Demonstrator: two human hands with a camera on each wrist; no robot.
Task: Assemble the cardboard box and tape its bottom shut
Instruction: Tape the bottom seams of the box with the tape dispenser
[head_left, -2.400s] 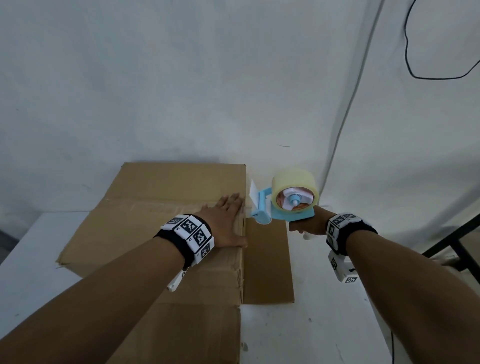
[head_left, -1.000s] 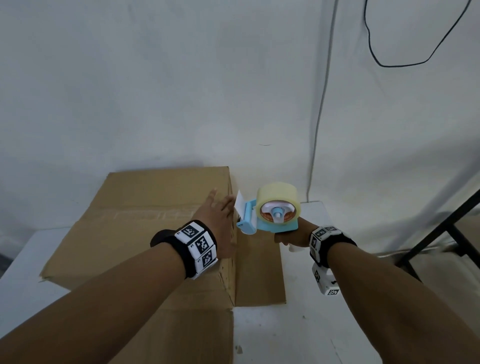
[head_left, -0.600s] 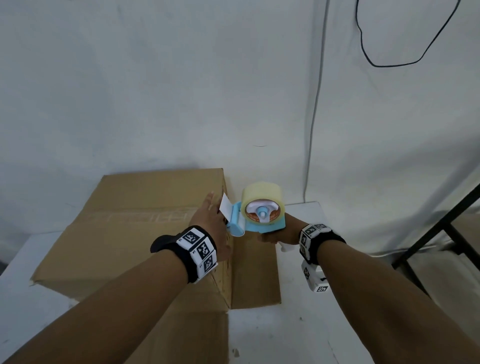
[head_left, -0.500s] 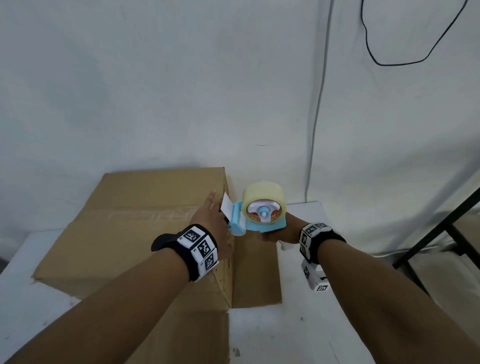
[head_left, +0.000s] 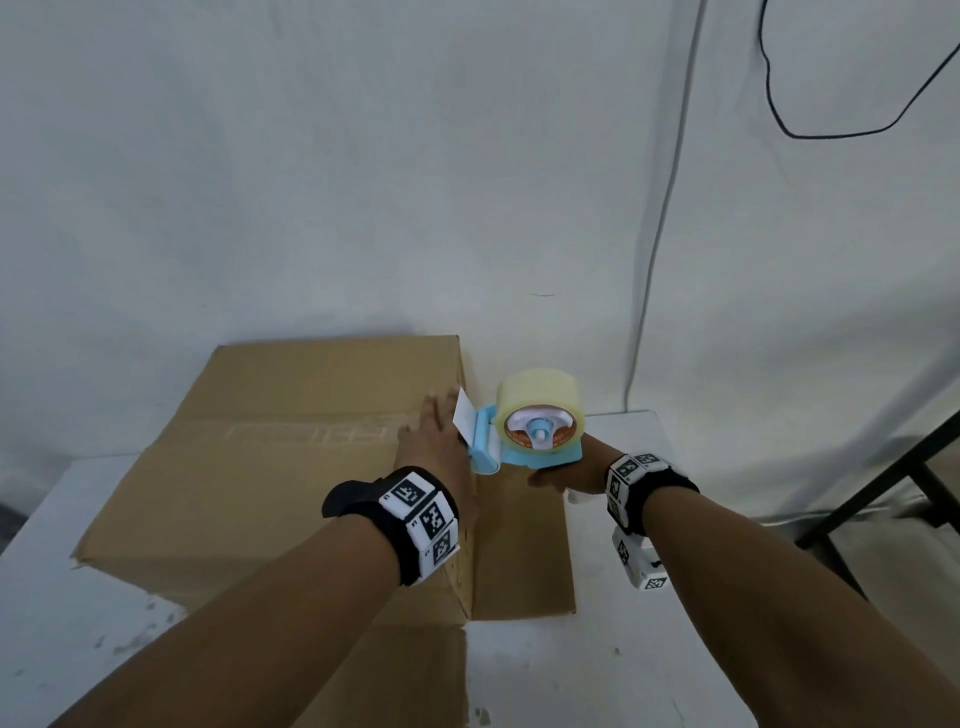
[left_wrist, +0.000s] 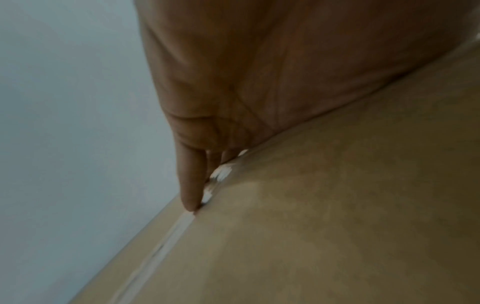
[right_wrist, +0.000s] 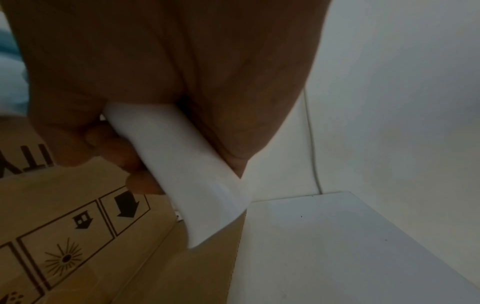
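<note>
A brown cardboard box (head_left: 270, 457) stands on the white table (head_left: 618, 654) with its flaps folded shut on top; a taped seam (left_wrist: 161, 246) runs along the top. My left hand (head_left: 436, 447) lies flat with straight fingers (left_wrist: 191, 185) on the box top near its right edge. My right hand (head_left: 561, 475) grips the white handle (right_wrist: 179, 164) of a blue tape dispenser (head_left: 524, 436) with a pale yellow roll (head_left: 537, 402). The dispenser's head sits just right of the left hand, over the box's right edge. One flap (head_left: 519, 545) lies flat on the table at the right.
A white wall (head_left: 363, 182) rises right behind the box. A thin cable (head_left: 660, 234) hangs down it, and a black cable (head_left: 831, 130) loops at the top right. A dark metal frame (head_left: 893, 478) stands past the table's right edge. Printed symbols (right_wrist: 85, 226) mark the box side.
The dispenser came left, up to the box's right edge beside the left hand. The left hand turned from lying flat on the top toward the edge. The head view shifted.
</note>
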